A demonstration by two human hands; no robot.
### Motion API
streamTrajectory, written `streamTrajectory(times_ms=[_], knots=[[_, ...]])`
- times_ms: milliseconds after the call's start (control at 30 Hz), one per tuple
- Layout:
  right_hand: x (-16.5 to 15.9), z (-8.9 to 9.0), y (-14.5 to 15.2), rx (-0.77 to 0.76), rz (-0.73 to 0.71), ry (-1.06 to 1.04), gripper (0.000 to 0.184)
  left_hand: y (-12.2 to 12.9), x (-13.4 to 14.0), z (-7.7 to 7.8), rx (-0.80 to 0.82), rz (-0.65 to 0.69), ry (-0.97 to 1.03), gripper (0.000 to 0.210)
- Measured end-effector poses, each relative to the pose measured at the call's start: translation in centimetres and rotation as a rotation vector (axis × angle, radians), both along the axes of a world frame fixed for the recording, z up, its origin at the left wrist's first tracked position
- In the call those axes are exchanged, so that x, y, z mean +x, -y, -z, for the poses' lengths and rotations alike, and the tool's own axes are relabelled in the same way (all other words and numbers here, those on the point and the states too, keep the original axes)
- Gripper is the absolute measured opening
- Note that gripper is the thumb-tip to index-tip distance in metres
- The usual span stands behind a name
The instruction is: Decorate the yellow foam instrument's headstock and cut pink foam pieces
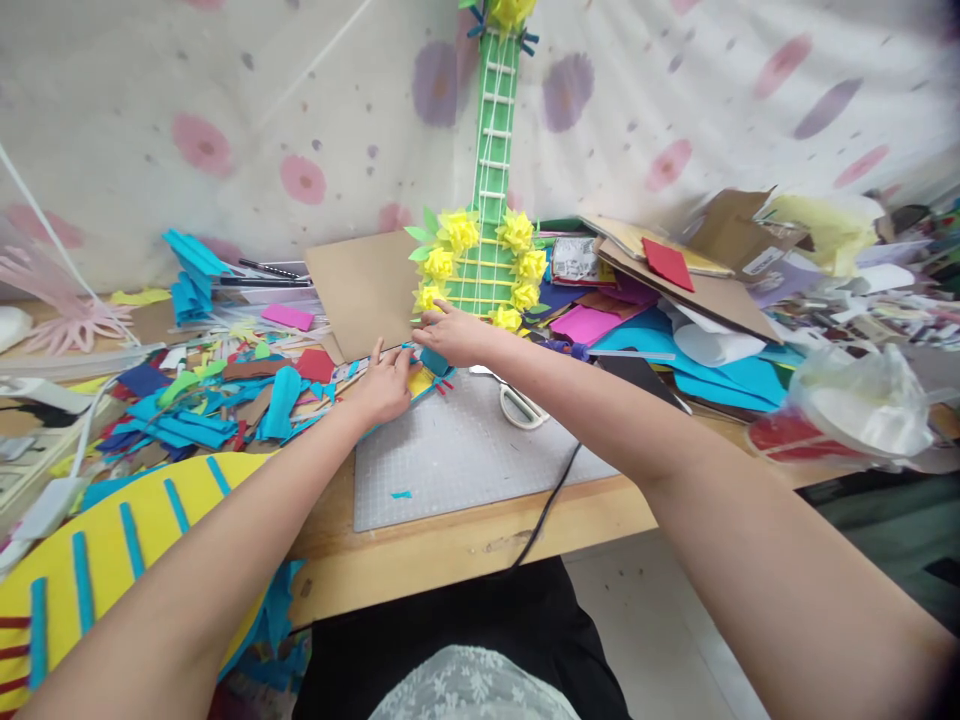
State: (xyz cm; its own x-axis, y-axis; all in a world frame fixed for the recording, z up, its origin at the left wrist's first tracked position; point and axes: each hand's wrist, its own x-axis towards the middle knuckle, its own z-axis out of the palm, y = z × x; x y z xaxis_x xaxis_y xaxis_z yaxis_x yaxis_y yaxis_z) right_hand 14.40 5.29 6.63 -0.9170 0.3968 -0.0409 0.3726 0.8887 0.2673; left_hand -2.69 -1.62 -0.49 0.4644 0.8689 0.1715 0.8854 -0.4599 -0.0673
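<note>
A pale sheet [360, 140] printed with pink and purple flowers hangs behind a wooden bench [390, 572] crowded with craft materials. Upright at the back stands a green guitar-shaped model [484, 270] with white frets and strings, its lower part ringed by yellow paper flowers [457, 232]. A sheet of brown cardboard [367, 285] leans just to its left.

In front of the model, at the back left edge of a gray cutting mat [465, 470], lies a yellow-and-blue piece [421, 380] with thin red bits sticking out at its near end. The left hand [388, 388] rests on it, fingers spread and the index raised. The right hand [452, 335] reaches across from the other side, its fingers bent down over the blue part. The fingertips are largely hidden, so I cannot tell whether either grip is closed on the piece or only pressing it.

Just right of the hands, scissors [525, 408] lie on the mat, their white handle toward the person; a black cord [551, 500] crosses the bench edge, and a small blue scrap [402, 494] sits near the mat's front. To the left spreads a heap of colored offcuts [217, 400], with a large yellow panel [150, 540] bearing blue strips below it, partly behind the left forearm.
</note>
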Motion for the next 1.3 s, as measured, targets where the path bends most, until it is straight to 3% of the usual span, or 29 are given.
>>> streamTrajectory(times_ms=[267,700,900,1300], knots=[[-0.4,-0.1,0.9,-0.029,-0.027,-0.018,0.032,-0.1,-0.1,0.5,-0.014,-0.024,0.032,0.052],[-0.7,-0.6,0.8,0.004,-0.038,0.045,0.03,0.1,0.3,-0.6,-0.056,-0.042,-0.068,0.052],[-0.3,-0.9,0.6,0.101,-0.045,0.047,0.025,0.1,0.3,-0.3,-0.034,-0.051,-0.065,0.05],[0.2,0.0,0.0,0.091,-0.09,-0.052,0.027,0.1,0.3,-0.3,-0.031,-0.045,-0.044,0.046]])
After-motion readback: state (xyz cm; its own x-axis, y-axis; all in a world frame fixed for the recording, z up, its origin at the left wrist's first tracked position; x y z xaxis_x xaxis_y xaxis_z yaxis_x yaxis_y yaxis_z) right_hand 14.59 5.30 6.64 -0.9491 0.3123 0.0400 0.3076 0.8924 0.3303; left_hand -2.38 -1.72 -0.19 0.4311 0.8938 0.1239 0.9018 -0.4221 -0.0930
